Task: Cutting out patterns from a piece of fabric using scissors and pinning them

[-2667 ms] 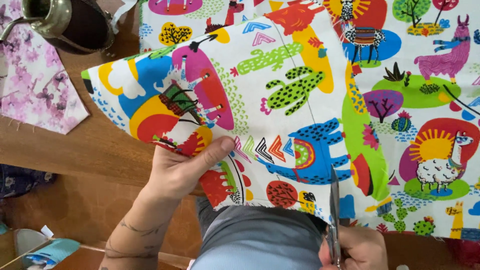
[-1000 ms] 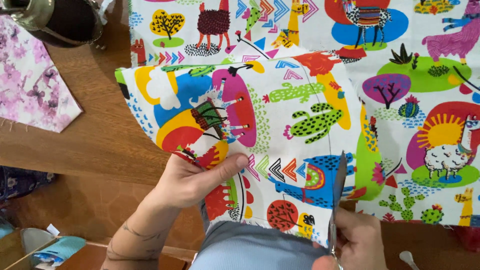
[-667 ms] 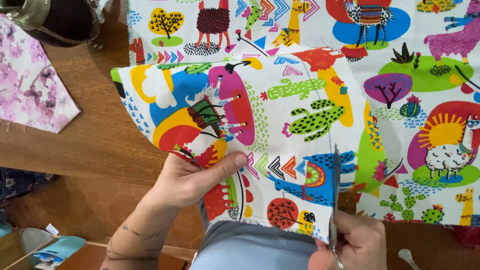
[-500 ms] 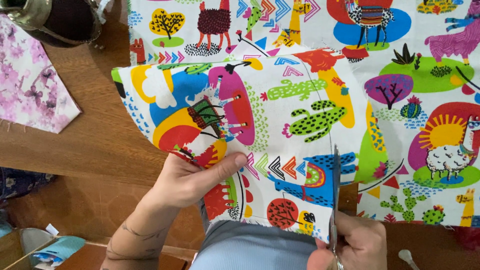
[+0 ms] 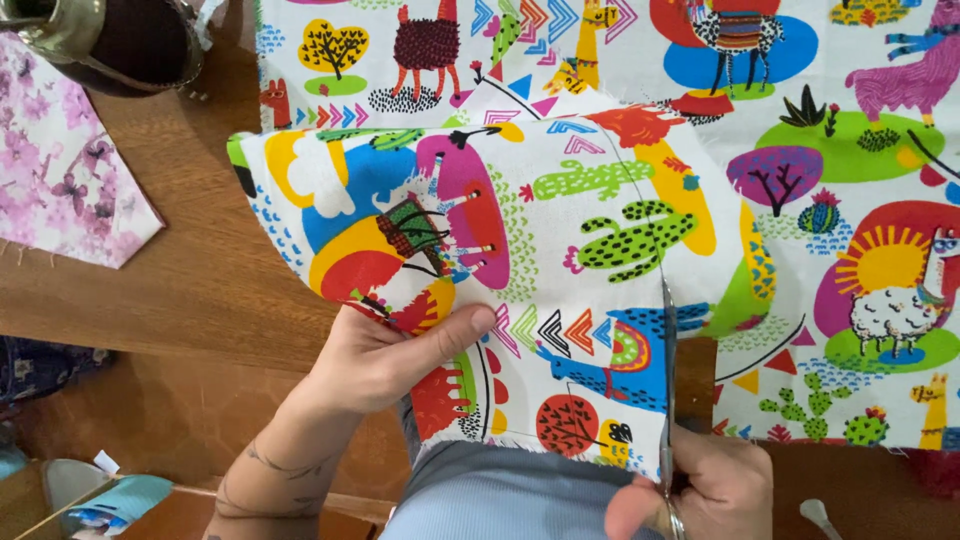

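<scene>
Fabric [image 5: 560,230] fills centre frame; left hand [image 5: 385,355] pinches its lower-left edge; right hand [image 5: 700,490], lower right, grips scissors [image 5: 668,380].

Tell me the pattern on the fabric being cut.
White fabric printed with bright llamas, cacti, suns and triangles; head view.
</scene>
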